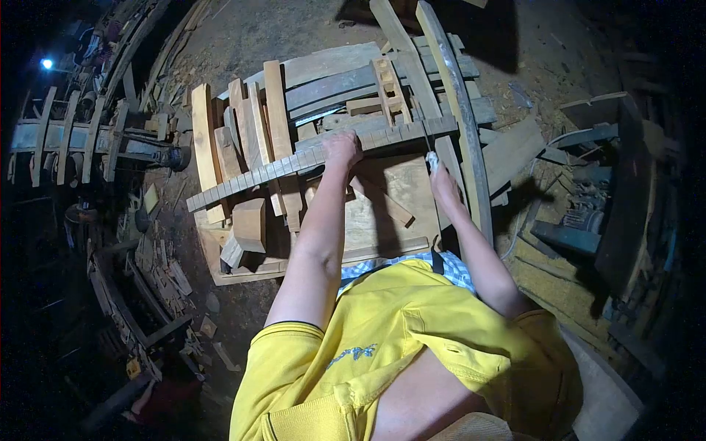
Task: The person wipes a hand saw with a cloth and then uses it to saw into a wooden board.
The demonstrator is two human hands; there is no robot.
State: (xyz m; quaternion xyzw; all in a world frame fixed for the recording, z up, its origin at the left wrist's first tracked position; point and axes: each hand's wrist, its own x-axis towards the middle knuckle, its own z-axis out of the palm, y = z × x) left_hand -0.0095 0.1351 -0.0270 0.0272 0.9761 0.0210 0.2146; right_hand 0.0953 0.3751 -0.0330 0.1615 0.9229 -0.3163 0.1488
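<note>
A long wooden strip (254, 175) with evenly spaced cuts along it lies slantwise across the workbench. My left hand (343, 149) is closed over its middle, pressing from above. In my right hand (443, 185) is the whitish handle of a handsaw (432, 156), fingers wrapped round it. The thin dark blade points away from me and crosses the strip near its right end. Beyond the strip stands a wooden piece with square openings (391, 90).
Several planks lie at the left of the bench, including a pale board (206, 147), near a wooden block (249, 224). A long beam (463, 117) runs along the right side. A motor (585, 220) sits further right. Wood scraps (169, 272) litter the floor at left.
</note>
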